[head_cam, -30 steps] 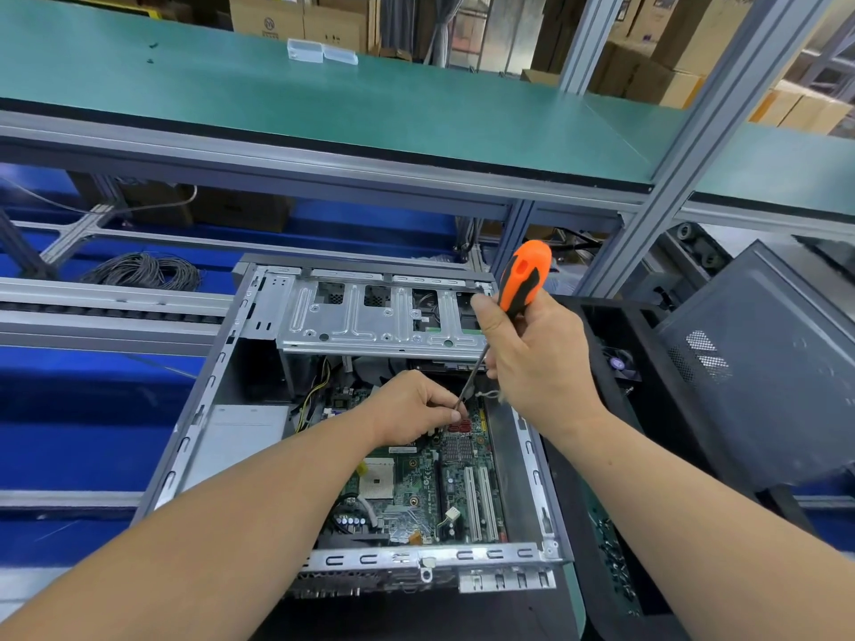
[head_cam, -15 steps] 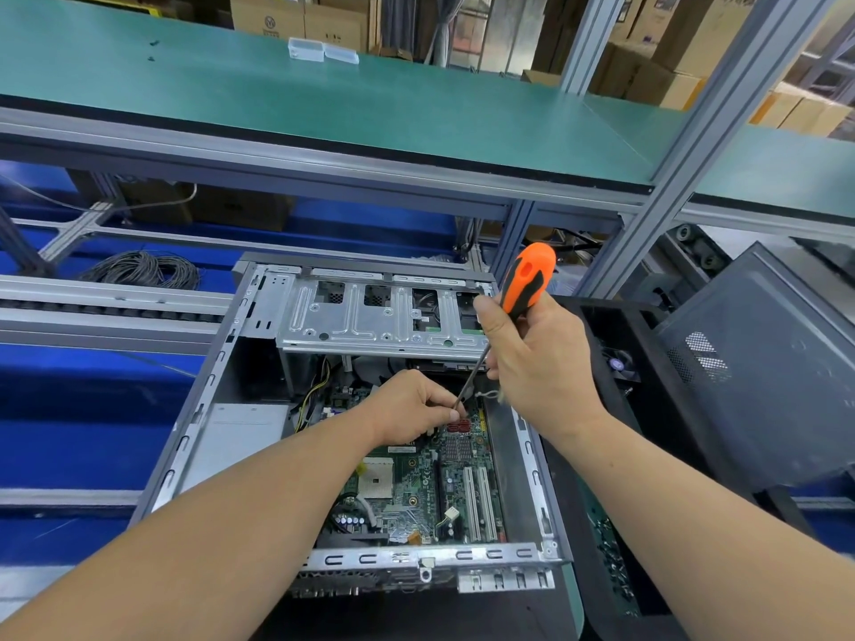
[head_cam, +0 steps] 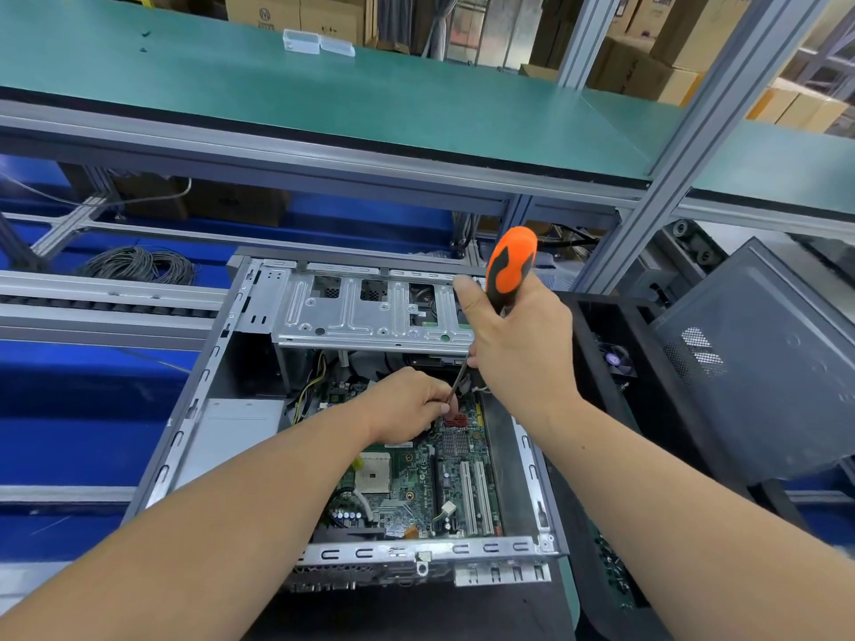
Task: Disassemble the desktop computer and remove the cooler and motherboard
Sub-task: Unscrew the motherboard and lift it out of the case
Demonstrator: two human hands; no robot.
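Note:
An open grey desktop case (head_cam: 185, 437) lies flat in front of me, its green motherboard (head_cam: 416, 478) exposed with a bare CPU socket (head_cam: 372, 478) and white expansion slots. My right hand (head_cam: 518, 349) grips an orange-and-black screwdriver (head_cam: 509, 266), whose shaft slants down toward the board's far right corner. My left hand (head_cam: 407, 409) pinches the shaft near its tip, just above red connectors (head_cam: 455, 421). The tip itself is hidden by my fingers. No cooler sits on the socket.
A silver drive cage (head_cam: 370, 316) spans the case's far end. A black case and its grey side panel (head_cam: 763, 363) stand to the right. A cable coil (head_cam: 139, 266) lies far left on a blue surface. A green shelf (head_cam: 324, 94) runs overhead.
The screwdriver handle has shifted slightly right in my right hand. My left hand stays at the shaft tip.

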